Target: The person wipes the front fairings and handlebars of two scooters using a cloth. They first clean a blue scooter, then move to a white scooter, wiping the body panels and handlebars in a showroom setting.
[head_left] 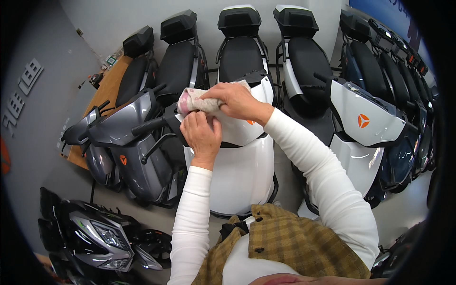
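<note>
A white scooter (242,175) stands right in front of me. My right hand (241,101) is closed over a pale cloth with pink patches (191,100), pressing it against the top of the scooter's front panel. The cloth lies bunched, with one end showing past the knuckles. Just below it, my left hand (201,134) rests with curled fingers against the panel's left side, close to the cloth's lower edge. What those fingertips grip is hidden. A black handlebar grip (149,126) and a brake lever (156,148) stick out left of this hand.
Grey scooters (124,118) stand close on the left, another white scooter (363,114) on the right. Black seats with rear boxes (239,21) line the wall. A black and silver motorbike (102,232) sits at lower left, and a wooden counter (108,88) runs behind the grey scooters.
</note>
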A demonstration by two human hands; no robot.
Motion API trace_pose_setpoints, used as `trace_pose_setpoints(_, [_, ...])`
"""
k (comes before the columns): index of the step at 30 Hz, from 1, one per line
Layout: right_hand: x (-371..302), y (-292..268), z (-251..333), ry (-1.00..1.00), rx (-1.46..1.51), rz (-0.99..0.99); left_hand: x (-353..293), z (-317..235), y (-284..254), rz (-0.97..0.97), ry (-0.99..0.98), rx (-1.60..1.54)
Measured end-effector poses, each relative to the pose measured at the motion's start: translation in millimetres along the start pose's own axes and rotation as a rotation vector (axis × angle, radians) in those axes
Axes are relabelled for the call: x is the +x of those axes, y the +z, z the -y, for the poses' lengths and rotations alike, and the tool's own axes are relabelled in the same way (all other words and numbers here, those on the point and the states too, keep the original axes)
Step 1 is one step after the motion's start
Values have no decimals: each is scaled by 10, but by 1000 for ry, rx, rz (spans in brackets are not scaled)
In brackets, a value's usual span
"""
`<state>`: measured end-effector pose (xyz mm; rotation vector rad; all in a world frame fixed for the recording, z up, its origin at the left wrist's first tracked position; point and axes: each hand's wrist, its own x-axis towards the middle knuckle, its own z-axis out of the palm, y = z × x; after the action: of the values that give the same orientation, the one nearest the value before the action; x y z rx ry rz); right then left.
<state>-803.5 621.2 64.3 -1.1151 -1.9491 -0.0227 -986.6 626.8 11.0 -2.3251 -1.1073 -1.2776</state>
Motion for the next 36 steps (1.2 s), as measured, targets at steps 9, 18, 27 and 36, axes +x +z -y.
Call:
trace_pose_setpoints(9, [105,-376,-1233,706,-347,253,-1,-37,25,-73,46,-8])
trace_pose_setpoints(18, [-21,-314,-1578,725,-667,136,-24,-41,36,-90,22,-9])
trace_pose_setpoints(27, [652,85,-115,142,9,419,-30,-39,38,-128,24,-28])
trace_pose_setpoints(36, [430,-89,-744,411,-562,452,-43,-22,40,-141,4,-67])
